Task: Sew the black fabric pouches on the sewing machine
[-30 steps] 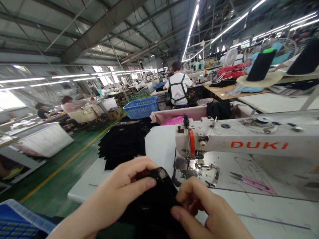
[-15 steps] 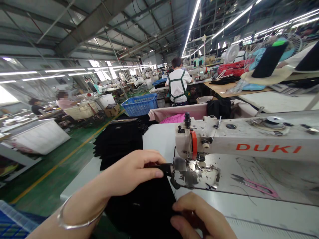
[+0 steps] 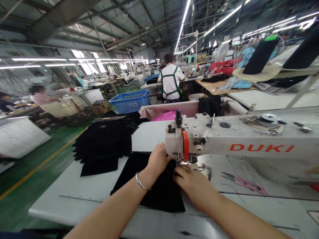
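Note:
A black fabric piece (image 3: 161,196) lies flat on the sewing machine table, its right edge at the needle area (image 3: 178,162) of the white sewing machine (image 3: 211,132). My left hand (image 3: 157,160), with a silver bangle on the wrist, grips the fabric's far part just left of the machine head; its fingertips are partly hidden. Closed on the fabric's right edge, my right hand (image 3: 190,181) sits just in front of the needle, fingers curled. Pink-handled thread snips (image 3: 245,183) rest on the machine bed to the right.
Stacked black fabric pieces (image 3: 104,136) lie at the table's left. Behind the machine stands a pink-lined bin (image 3: 154,110) beside a blue basket (image 3: 132,101). A co-worker (image 3: 170,81) stands with their back turned. Black thread cones (image 3: 260,56) stand at right.
Both hands have moved forward to the needle with the fabric, which now lies flat on the table. My right hand has come up from the near edge. The view has shifted right.

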`<state>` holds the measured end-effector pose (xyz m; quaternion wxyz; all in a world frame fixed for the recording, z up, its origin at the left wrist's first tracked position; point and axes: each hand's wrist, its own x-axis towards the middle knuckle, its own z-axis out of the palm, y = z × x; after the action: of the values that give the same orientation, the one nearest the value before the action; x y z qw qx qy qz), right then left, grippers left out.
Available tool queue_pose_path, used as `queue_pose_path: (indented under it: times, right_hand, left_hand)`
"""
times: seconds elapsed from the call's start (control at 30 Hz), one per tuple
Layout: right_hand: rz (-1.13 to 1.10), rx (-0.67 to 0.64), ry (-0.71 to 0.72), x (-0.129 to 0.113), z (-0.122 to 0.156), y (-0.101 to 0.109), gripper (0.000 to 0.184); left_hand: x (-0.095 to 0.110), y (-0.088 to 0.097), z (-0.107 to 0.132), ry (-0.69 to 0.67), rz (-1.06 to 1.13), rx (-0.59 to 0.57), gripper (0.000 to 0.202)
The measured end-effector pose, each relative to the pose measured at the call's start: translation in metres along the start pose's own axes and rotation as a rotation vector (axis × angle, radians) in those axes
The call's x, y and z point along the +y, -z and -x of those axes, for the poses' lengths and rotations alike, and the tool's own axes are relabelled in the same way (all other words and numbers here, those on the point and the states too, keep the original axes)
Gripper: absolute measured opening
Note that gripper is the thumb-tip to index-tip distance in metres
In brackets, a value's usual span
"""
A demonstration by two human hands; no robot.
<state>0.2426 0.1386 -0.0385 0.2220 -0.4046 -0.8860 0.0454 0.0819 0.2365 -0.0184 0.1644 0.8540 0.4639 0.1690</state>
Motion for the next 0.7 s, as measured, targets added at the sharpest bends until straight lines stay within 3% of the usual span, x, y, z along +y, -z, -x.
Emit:
queue_pose_path:
  times: [0.17, 0.33, 0.53, 0.7]
  right_hand:
    - [-0.043, 0.055, 0.087, 0.014, 0.027, -0.002, 0.03]
    - [-0.107, 0.15, 0.083, 0.011, 0.035, -0.005, 0.03]
    - [-0.084, 0.17, 0.082, 0.007, 0.029, -0.007, 0.033]
    - [-0.098, 0.232, 0.105, 0.006, 0.03, -0.005, 0.032]
  left_hand:
    - [0.015, -0.014, 0.027, -0.097, -0.037, -0.009, 0.018]
    - [0.016, -0.011, 0.056, -0.228, -0.032, -0.047, 0.031]
    - [-0.002, -0.007, 0.049, -0.321, -0.014, -0.063, 0.03]
    - [-0.003, -0.011, 0.05, -0.353, -0.001, -0.047, 0.031]
